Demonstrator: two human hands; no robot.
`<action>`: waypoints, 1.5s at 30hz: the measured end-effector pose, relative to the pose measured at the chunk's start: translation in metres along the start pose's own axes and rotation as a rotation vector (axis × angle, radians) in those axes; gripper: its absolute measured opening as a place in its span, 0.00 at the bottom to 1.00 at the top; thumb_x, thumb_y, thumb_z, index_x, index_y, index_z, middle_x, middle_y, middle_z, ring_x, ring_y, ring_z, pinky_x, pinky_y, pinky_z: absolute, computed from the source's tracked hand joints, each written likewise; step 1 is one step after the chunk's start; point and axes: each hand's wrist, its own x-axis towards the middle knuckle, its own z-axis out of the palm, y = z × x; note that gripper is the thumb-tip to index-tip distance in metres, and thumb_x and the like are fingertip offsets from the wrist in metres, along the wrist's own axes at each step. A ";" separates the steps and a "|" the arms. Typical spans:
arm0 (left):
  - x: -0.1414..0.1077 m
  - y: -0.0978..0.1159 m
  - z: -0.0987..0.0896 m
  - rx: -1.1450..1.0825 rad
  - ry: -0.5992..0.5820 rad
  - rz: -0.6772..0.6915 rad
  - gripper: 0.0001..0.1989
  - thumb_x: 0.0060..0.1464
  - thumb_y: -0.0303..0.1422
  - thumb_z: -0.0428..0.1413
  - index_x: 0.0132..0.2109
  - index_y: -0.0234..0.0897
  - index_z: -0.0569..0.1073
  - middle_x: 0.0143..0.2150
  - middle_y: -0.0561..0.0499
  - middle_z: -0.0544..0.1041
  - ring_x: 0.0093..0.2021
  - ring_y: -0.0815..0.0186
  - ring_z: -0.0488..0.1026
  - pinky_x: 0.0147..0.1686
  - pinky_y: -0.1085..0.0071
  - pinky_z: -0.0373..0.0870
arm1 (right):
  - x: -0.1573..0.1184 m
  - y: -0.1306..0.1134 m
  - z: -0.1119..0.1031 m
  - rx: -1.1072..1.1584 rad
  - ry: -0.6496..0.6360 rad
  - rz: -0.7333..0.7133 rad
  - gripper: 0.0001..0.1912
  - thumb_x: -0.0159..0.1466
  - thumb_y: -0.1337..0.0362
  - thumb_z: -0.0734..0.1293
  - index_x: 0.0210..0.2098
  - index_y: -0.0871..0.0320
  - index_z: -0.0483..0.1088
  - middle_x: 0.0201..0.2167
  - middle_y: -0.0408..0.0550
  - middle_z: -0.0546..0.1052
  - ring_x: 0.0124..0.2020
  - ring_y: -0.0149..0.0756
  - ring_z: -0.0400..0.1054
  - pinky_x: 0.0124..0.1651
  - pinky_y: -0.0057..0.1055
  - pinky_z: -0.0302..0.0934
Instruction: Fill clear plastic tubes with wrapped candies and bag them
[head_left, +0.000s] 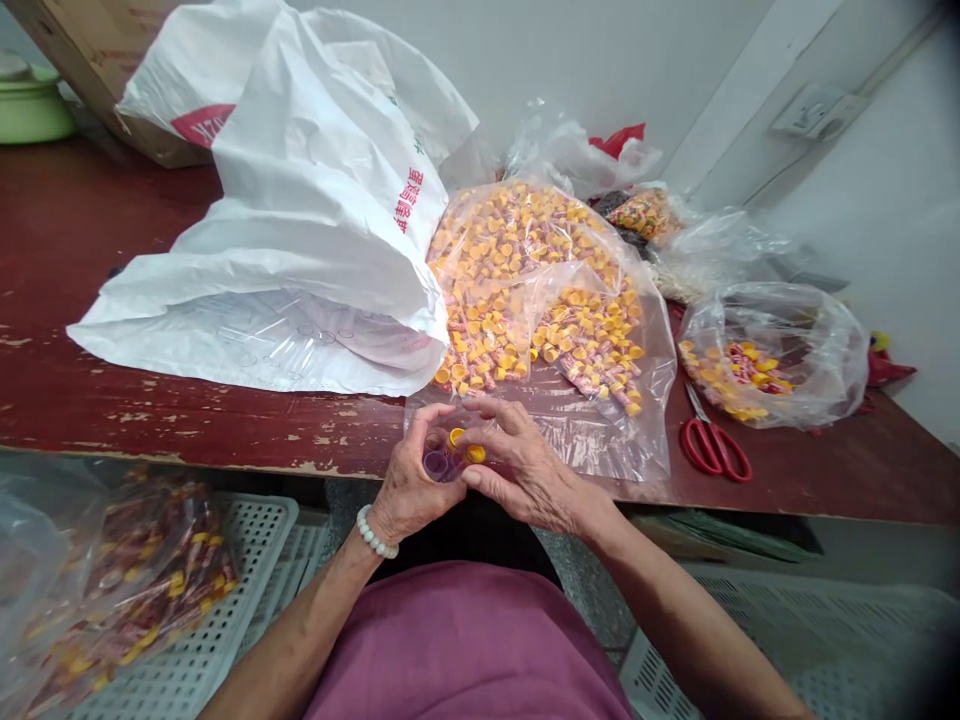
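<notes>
My left hand (pixel 409 490) is closed around a few clear plastic tubes (pixel 437 464), their round open mouths facing up, at the table's front edge. My right hand (pixel 531 468) meets it there, fingers curled over a small yellow-capped piece (pixel 475 454). Another yellow cap (pixel 456 437) shows between the two hands at the tubes; whether it sits inside one I cannot tell. Just beyond lies a clear plastic bag (pixel 626 455) spilling a heap of yellow-capped pieces (pixel 517 250). To the left, a white woven sack (pixel 315 170) gapes open, with clear tubes (pixel 300 325) inside.
Red-handled scissors (pixel 716 450) lie at right, near a smaller clear bag (pixel 825 350) of yellow and red pieces. More bags (pixel 720 250) line the wall. Below the table's left side, a white crate (pixel 262 520) bears bagged filled tubes (pixel 165 560). Another crate (pixel 720 640) stands lower right.
</notes>
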 end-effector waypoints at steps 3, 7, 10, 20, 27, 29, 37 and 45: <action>0.005 0.000 -0.001 0.016 0.059 -0.031 0.31 0.41 0.27 0.62 0.53 0.39 0.59 0.33 0.52 0.74 0.30 0.66 0.74 0.30 0.72 0.70 | -0.003 0.023 -0.005 0.041 0.225 0.092 0.11 0.66 0.59 0.60 0.42 0.54 0.71 0.50 0.51 0.69 0.52 0.39 0.64 0.54 0.40 0.60; 0.007 -0.001 -0.006 0.052 0.098 -0.027 0.31 0.41 0.25 0.61 0.53 0.38 0.59 0.31 0.54 0.74 0.28 0.67 0.74 0.30 0.72 0.70 | 0.001 0.089 -0.015 -0.140 0.585 0.433 0.14 0.67 0.58 0.57 0.36 0.57 0.70 0.32 0.48 0.72 0.34 0.36 0.67 0.41 0.36 0.63; 0.005 -0.004 -0.007 0.117 0.093 0.008 0.31 0.41 0.25 0.59 0.54 0.38 0.58 0.30 0.54 0.74 0.29 0.67 0.74 0.31 0.72 0.71 | 0.014 0.134 -0.010 -0.357 0.396 0.408 0.13 0.65 0.59 0.59 0.40 0.60 0.71 0.41 0.55 0.71 0.42 0.41 0.66 0.45 0.37 0.61; 0.004 -0.005 -0.006 0.393 0.107 0.129 0.33 0.41 0.24 0.57 0.56 0.38 0.59 0.35 0.52 0.75 0.34 0.66 0.74 0.35 0.71 0.70 | 0.021 0.160 -0.009 -0.538 0.216 0.571 0.10 0.63 0.64 0.59 0.37 0.62 0.70 0.35 0.58 0.72 0.40 0.46 0.65 0.43 0.38 0.57; 0.007 -0.010 -0.002 0.385 0.122 0.103 0.31 0.42 0.25 0.58 0.55 0.38 0.59 0.33 0.52 0.74 0.31 0.67 0.73 0.33 0.71 0.68 | 0.003 0.155 -0.020 -0.413 0.418 0.626 0.13 0.65 0.59 0.56 0.40 0.61 0.65 0.32 0.53 0.72 0.34 0.40 0.66 0.37 0.37 0.61; 0.009 -0.011 -0.002 0.362 0.136 0.098 0.30 0.42 0.25 0.58 0.54 0.37 0.59 0.31 0.53 0.73 0.28 0.68 0.72 0.31 0.72 0.68 | -0.002 0.129 -0.016 -0.259 0.474 0.590 0.15 0.67 0.56 0.54 0.43 0.60 0.64 0.32 0.49 0.72 0.31 0.36 0.67 0.34 0.33 0.62; 0.011 -0.012 0.001 0.383 0.085 0.097 0.31 0.43 0.27 0.58 0.56 0.38 0.58 0.30 0.54 0.73 0.28 0.67 0.71 0.31 0.71 0.66 | -0.007 0.004 0.016 0.070 0.214 0.064 0.11 0.66 0.68 0.57 0.45 0.55 0.67 0.41 0.51 0.70 0.45 0.35 0.66 0.47 0.35 0.63; 0.011 -0.013 -0.002 0.324 0.114 0.107 0.31 0.41 0.25 0.58 0.55 0.37 0.59 0.28 0.55 0.72 0.28 0.67 0.70 0.30 0.72 0.65 | -0.008 0.011 0.020 -0.027 0.257 0.079 0.14 0.64 0.68 0.60 0.50 0.54 0.66 0.44 0.51 0.69 0.46 0.38 0.64 0.48 0.40 0.64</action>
